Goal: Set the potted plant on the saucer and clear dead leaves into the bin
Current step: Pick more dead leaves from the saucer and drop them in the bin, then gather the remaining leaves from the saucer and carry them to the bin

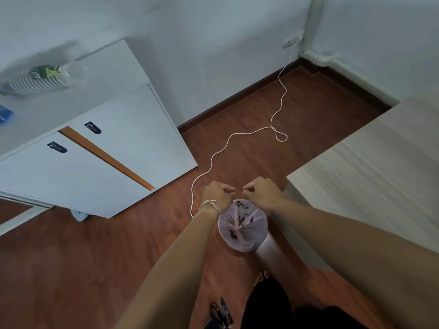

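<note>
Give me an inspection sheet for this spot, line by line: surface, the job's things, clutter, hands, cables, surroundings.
Surface: reddish wood floor; pale table at right.
Job's things: bin with a pinkish liner on the floor, dark leaf bits inside; ribbed white pot with greenery on the white cabinet, blurred. Saucer: cannot tell.
Clutter: dark object on the floor at the bottom edge; blue item on the cabinet.
Hands: left hand and right hand loosely curled above the bin, holding nothing visible.
Cables: white cord snakes from the wall socket toward the left wrist.
Surroundings: white walls, dark skirting.
</note>
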Tool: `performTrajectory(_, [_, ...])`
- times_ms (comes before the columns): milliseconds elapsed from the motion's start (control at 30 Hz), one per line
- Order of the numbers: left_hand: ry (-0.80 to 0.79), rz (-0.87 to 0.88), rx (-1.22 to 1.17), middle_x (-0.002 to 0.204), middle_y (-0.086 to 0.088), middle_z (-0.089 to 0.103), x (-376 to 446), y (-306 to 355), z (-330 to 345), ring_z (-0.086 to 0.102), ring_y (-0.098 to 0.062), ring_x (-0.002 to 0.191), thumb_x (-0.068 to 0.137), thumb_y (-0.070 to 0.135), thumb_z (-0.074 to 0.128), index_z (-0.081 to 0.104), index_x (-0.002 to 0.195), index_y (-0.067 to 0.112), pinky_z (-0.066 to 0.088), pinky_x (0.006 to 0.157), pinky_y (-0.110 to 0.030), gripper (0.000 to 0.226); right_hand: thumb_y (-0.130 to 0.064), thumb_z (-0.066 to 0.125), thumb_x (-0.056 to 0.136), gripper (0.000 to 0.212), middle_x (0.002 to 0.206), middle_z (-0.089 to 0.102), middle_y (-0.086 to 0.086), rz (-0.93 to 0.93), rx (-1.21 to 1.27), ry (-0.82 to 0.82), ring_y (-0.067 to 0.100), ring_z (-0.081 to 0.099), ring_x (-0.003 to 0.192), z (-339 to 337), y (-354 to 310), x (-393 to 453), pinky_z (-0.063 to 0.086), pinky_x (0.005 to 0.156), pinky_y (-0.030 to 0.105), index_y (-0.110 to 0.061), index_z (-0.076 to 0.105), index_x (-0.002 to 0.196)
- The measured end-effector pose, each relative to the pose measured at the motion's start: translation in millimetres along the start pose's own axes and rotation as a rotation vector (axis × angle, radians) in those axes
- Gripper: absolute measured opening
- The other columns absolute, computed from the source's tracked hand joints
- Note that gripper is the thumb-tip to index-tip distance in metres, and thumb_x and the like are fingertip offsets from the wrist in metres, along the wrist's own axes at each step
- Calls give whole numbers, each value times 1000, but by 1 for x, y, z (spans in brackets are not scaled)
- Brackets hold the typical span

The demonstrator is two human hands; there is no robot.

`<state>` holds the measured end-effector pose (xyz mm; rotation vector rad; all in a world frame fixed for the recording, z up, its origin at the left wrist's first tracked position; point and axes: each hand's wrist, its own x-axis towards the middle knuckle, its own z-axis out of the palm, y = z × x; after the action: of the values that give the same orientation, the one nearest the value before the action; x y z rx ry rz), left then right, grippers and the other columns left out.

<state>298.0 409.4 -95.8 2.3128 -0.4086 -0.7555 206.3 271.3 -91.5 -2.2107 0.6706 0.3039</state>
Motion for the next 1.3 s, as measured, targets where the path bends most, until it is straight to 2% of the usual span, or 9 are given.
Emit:
performTrajectory(167, [-7, 42, 76, 86, -10, 79, -3, -1, 1, 66, -10, 63, 83, 8, 68, 80, 97, 10, 46, 63, -10, 18, -31, 60, 90, 36, 124, 71, 2, 4, 79, -35, 19, 62, 119, -3, 3, -3, 48, 103, 34, -17, 70, 121])
performTrajectory(333, [-25, 64, 86, 79, -11, 78, -9, 8, 7, 70, -13, 60, 83, 7, 68, 80, 95, 8, 58, 75, -25, 17, -32, 59, 92, 33, 122, 71, 0, -16, 121, -24, 15, 63, 114, -12, 19, -19, 46, 93, 26, -18, 70, 120])
performTrajectory(467, [-63, 143, 129, 78, -8, 78, -14, 42, 28, 72, -16, 64, 82, 11, 71, 80, 94, 12, 54, 64, -10, 15, -32, 60, 92, 29, 117, 72, -1, 25, 184, 62, 15, 66, 109, -33, 50, -44, 50, 92, 29, -20, 72, 115])
performTrajectory(567, [-117, 237, 152, 80, -8, 79, -22, 80, 55, 73, -15, 71, 80, 15, 74, 81, 93, 15, 58, 73, -21, 15, -28, 61, 91, 25, 116, 73, 3, 82, 273, 153, 18, 67, 108, -57, 83, -72, 50, 91, 27, -18, 75, 110])
performTrajectory(733, [-271, 390, 157, 65, -7, 76, -45, 150, 131, 65, -13, 54, 76, 14, 72, 80, 80, 15, 59, 67, -32, 9, -24, 60, 95, 23, 105, 73, 5, 160, 491, 304, 23, 70, 92, -111, 155, -143, 47, 55, 8, -11, 75, 107])
performTrajectory(867, [-488, 516, 215, 54, 0, 71, -80, 212, 209, 66, -15, 50, 79, 16, 69, 72, 106, 13, 56, 62, -31, 27, -22, 60, 96, 18, 88, 71, 9, 242, 734, 512, 18, 65, 73, -153, 244, -234, 51, 66, 30, -11, 73, 90])
performTrajectory(933, [-588, 587, 300, 59, 3, 74, -104, 240, 248, 71, -12, 59, 81, 18, 69, 66, 116, 21, 55, 67, -25, 35, -15, 58, 98, 17, 86, 69, 14, 341, 874, 639, 15, 63, 65, -166, 297, -294, 50, 63, 29, -12, 70, 86])
performTrajectory(1100, [-728, 761, 419, 81, 2, 76, -174, 290, 342, 70, -10, 71, 80, 22, 72, 68, 117, 21, 57, 82, -25, 37, -39, 69, 86, 15, 86, 76, -3, 644, 513, 686, 14, 72, 81, -170, 406, -424, 56, 75, 32, -25, 73, 83])
performTrajectory(1300, [-868, 920, 693, 98, -5, 74, -247, 309, 438, 68, -21, 97, 84, 18, 66, 70, 117, 17, 51, 96, -31, 33, -27, 64, 82, 20, 103, 75, 0, 815, 146, 451, 21, 68, 99, -145, 453, -451, 54, 87, 34, -23, 74, 99])
